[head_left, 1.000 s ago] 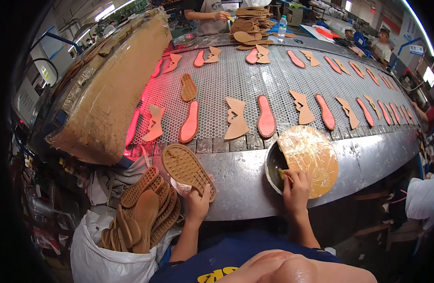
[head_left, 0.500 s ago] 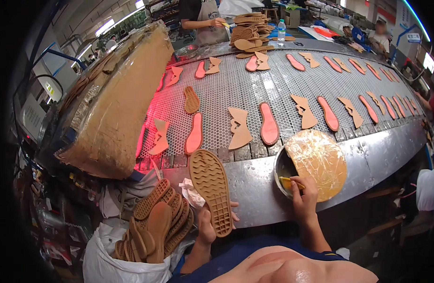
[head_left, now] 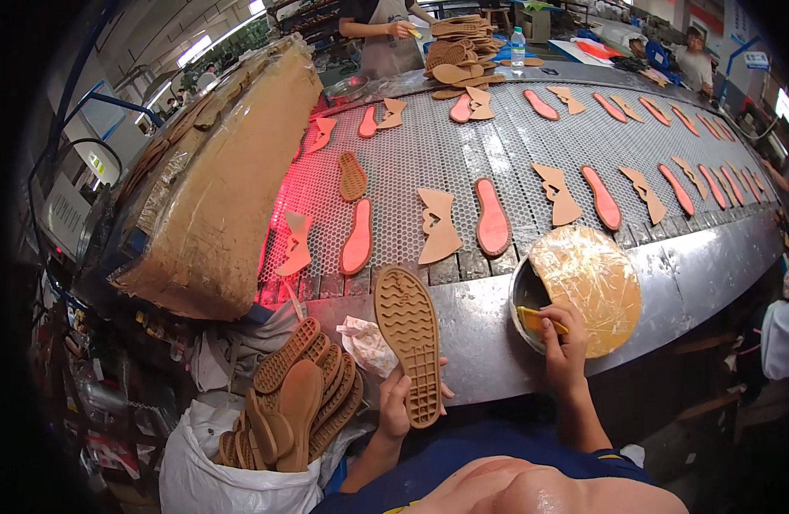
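The scene was bright and evenly lit from overhead ceiling lights (head_left: 208,44). A red glow (head_left: 285,214) spilled across the left of the perforated surface (head_left: 463,146), whose steel rim (head_left: 497,334) showed glare. Fisheye distortion curved straight edges, corners fell black, and detail stayed sharp centrally.

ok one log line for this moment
left hand: holds tan sole tread up | right hand: yellow brush at glue pot

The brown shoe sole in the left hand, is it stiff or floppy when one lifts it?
The shoe sole, gripped near its heel end by the left hand, stands upright without drooping, so it is probably fairly stiff. It looks thin, likely light. Its wavy tread probably resists slipping.
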{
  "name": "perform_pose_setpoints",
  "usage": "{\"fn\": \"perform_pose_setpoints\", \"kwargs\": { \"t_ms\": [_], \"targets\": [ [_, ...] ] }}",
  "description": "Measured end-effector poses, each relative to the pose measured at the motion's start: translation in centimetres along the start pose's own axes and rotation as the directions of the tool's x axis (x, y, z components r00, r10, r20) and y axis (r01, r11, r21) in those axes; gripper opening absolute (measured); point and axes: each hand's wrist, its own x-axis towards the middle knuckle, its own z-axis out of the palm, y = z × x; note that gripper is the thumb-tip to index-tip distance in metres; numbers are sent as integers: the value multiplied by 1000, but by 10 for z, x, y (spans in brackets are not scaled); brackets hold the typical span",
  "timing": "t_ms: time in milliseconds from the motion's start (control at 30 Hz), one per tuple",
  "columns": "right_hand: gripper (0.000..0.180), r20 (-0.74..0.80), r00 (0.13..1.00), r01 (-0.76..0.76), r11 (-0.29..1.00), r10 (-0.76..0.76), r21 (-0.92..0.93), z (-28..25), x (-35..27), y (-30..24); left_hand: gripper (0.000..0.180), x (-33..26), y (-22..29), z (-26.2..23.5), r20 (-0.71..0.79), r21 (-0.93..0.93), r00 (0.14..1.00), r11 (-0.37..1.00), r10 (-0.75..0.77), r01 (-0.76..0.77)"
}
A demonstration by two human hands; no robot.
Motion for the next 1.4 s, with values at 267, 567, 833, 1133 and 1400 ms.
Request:
{"fn": "perform_pose_setpoints", "kwargs": {
  "t_ms": [267, 567, 833, 1133, 1400],
  "targets": [
    [6, 1, 998, -66, 989, 67, 134, -3, 2, 12, 51, 0, -3, -2, 119, -104, 991, 992, -64, 76],
    [9, -57, 995, -72, 972, 87, 226, -1, 2, 13, 49, 4, -5, 1, 126, -337, 982, 925, -138, 174],
    [16, -84, 965, -175, 853, 246, 492, -2, 1, 24, 61, 6, -6, 2, 205, -477, 960, 837, -189, 267],
    [32, -338, 941, 260, 646, -4, 717, 11, 3, -4, 62, 9, 1, 16, 274, -465, 935, 820, -226, 334],
    [39, -88, 894, 449, 877, -440, 174, 20, 4, -35, 66, 6, 5, 24, 353, -362, 900, 850, -254, 382]
  ]
}}
